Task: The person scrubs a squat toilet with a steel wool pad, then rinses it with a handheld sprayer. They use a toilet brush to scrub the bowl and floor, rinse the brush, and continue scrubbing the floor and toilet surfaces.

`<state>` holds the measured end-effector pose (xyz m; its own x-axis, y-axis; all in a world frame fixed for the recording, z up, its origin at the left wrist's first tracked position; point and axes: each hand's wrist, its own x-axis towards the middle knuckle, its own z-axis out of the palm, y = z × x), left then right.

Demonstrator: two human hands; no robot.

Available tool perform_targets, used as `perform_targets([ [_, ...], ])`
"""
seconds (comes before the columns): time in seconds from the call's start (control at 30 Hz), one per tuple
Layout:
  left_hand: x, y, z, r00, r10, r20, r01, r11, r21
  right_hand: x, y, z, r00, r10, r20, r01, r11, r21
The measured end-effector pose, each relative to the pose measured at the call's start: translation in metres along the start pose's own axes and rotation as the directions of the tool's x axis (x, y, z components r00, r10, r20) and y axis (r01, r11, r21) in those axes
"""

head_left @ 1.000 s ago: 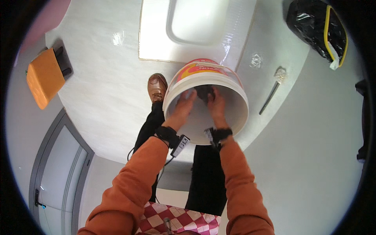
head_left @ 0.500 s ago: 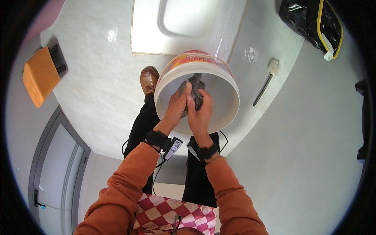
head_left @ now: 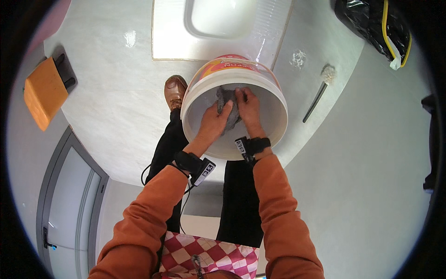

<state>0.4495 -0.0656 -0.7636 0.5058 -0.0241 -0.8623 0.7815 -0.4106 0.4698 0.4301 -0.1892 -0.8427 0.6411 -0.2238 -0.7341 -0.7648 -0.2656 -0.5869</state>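
A dark grey piece of cloth [head_left: 227,107] is stretched between my hands over the mouth of a white bucket [head_left: 280,135] with a red and yellow label. My left hand [head_left: 214,122] grips the cloth's lower left part, thumb on top. Higher up on the right side, my right hand [head_left: 249,108] pinches its edge with bent fingers. Both hands are inside the bucket's rim. What the bucket holds below the cloth is hard to make out.
Beyond the bucket lies a white squat toilet [head_left: 169,35]. A toilet brush [head_left: 318,97] lies on the floor to the right, below a black bag [head_left: 364,23]. An orange dustpan-like thing [head_left: 45,93] is at the left, above a grey-framed door [head_left: 72,200]. My brown shoe [head_left: 175,90] touches the bucket's left side.
My right hand has moved up and to the right along the cloth. The hands were close together before; now they are farther apart and the cloth is more spread.
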Motion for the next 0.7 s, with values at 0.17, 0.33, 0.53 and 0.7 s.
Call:
perform_targets([
  [0.17, 0.014, -0.019, -0.013, 0.981, 0.100, -0.168, -0.050, 0.958, 0.283, 0.036, 0.025, 0.016, 0.936, -0.172, -0.306, 0.129, 0.980, -0.154],
  [0.33, 0.010, -0.028, -0.007, 0.999, 0.036, 0.025, -0.041, 0.968, 0.246, 0.049, 0.070, 0.061, 0.935, -0.309, -0.174, 0.191, 0.852, -0.487],
  [0.53, 0.007, -0.027, -0.016, 0.966, -0.182, 0.183, 0.186, 0.983, -0.006, 0.018, 0.054, 0.021, 0.962, -0.210, -0.172, 0.129, 0.911, -0.393],
  [0.7, -0.001, -0.004, -0.029, 0.852, -0.445, 0.277, 0.517, 0.799, -0.306, -0.110, -0.035, -0.028, 0.958, -0.282, -0.056, 0.279, 0.959, -0.054],
])
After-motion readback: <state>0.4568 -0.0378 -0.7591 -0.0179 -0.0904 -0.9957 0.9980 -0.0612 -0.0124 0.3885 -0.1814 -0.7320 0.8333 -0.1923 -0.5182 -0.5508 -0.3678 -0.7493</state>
